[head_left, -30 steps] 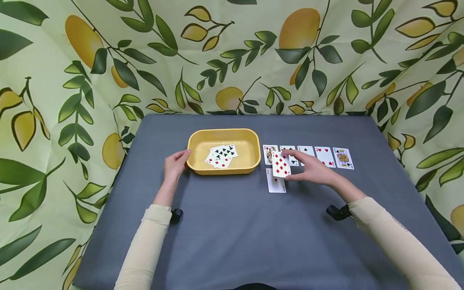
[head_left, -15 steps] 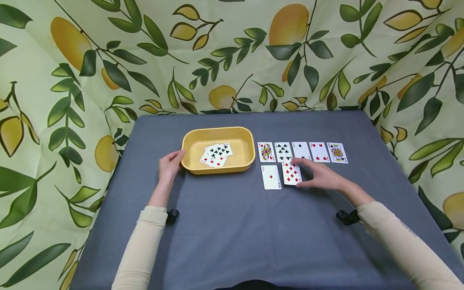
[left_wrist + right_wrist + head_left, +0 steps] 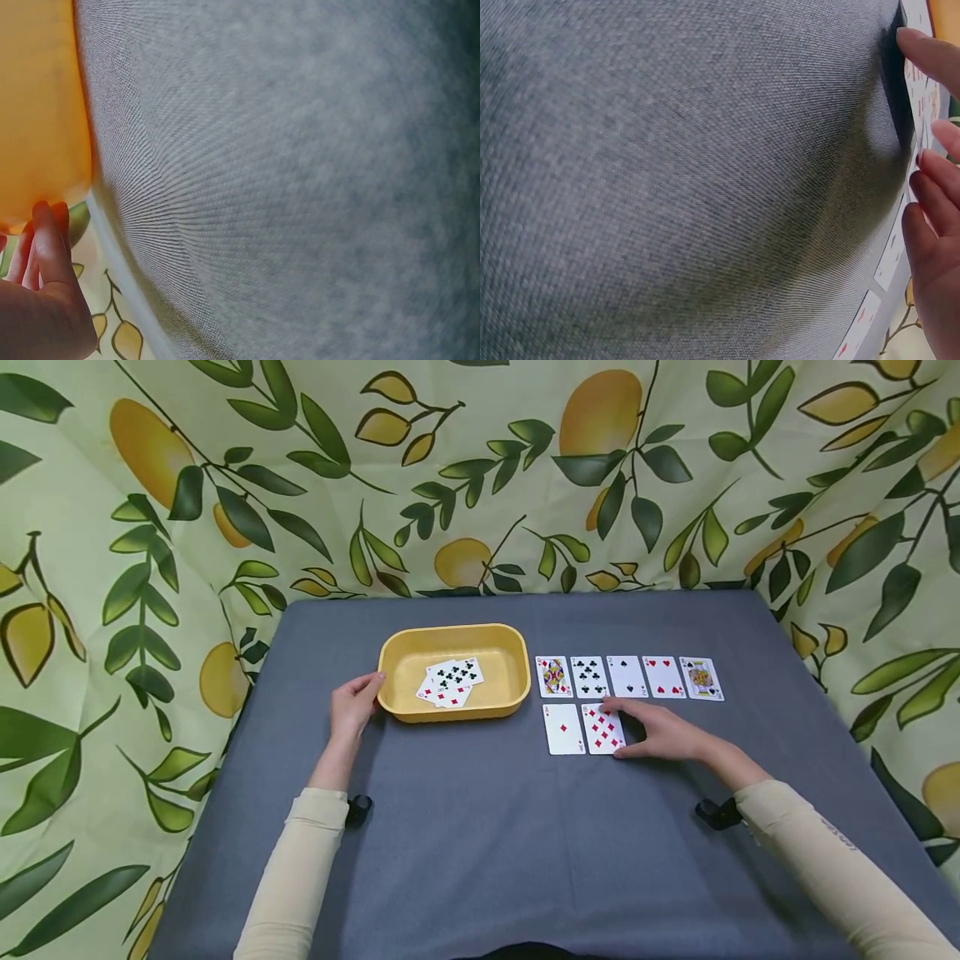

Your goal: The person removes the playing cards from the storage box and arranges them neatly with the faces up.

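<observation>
At the near side of a row of cards, my right hand (image 3: 663,732) pinches a diamonds playing card (image 3: 602,729) by its edges, thumb low and a finger at the top corner. In the right wrist view a dark shadow shows along that card's edge, by the thumb. Directly left of it lies the ace of diamonds (image 3: 562,731). My left hand (image 3: 351,706) grips the left rim of a yellow tray (image 3: 453,716), also visible as an orange wall (image 3: 41,97) in the left wrist view. Inside the tray is a loose pile of face-up cards (image 3: 452,681).
Behind the held card runs a face-up row: a queen (image 3: 554,677), a clubs card (image 3: 588,677), a two of spades (image 3: 627,677), a hearts card (image 3: 663,677) and a king (image 3: 702,679). Grey cloth (image 3: 480,827) covers the table. Leaf-patterned fabric (image 3: 465,468) hangs behind.
My right hand has carried the diamonds card from over the queen and ace to the ace's right and lowered it to the cloth. The left hand stays on the tray.
</observation>
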Tool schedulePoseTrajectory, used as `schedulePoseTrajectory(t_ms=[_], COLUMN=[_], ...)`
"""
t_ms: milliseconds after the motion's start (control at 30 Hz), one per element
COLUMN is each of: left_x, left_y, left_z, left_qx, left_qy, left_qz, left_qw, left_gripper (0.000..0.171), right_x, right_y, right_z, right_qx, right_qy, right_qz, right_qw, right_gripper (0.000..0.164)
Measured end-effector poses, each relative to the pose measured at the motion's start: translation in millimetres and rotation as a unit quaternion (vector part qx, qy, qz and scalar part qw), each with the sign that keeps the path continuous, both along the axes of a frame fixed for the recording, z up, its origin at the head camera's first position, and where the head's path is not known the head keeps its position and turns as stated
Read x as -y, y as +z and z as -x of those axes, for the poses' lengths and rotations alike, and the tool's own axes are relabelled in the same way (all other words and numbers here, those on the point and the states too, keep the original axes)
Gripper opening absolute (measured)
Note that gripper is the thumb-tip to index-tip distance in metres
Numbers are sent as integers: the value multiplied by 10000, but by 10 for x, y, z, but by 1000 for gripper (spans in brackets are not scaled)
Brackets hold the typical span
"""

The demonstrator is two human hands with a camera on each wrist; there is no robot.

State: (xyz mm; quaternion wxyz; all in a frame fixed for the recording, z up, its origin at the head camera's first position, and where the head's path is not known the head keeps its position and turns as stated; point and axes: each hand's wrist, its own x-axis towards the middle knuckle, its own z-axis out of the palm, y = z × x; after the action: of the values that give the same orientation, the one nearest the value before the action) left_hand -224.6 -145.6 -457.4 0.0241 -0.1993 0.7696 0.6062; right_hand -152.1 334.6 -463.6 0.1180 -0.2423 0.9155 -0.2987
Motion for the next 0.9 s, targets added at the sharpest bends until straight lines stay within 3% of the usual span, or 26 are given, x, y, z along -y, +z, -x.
schedulePoseTrajectory(t_ms=[567,900], left_x=[-20,3], left_y=[-19,-28], left_z=[25,5], left_qx=[-129,-35], left_qy=[54,15], left_qz=[-219,-187], left_qw=[9997,9998], left_gripper=[45,46], right_x=[-15,69], right_y=[-67,38], right_z=[-12,41], right_qx=[70,-149], right_qy=[90,111], right_qz=[-216,-10], right_qw=[9997,9998], right_gripper=[76,72])
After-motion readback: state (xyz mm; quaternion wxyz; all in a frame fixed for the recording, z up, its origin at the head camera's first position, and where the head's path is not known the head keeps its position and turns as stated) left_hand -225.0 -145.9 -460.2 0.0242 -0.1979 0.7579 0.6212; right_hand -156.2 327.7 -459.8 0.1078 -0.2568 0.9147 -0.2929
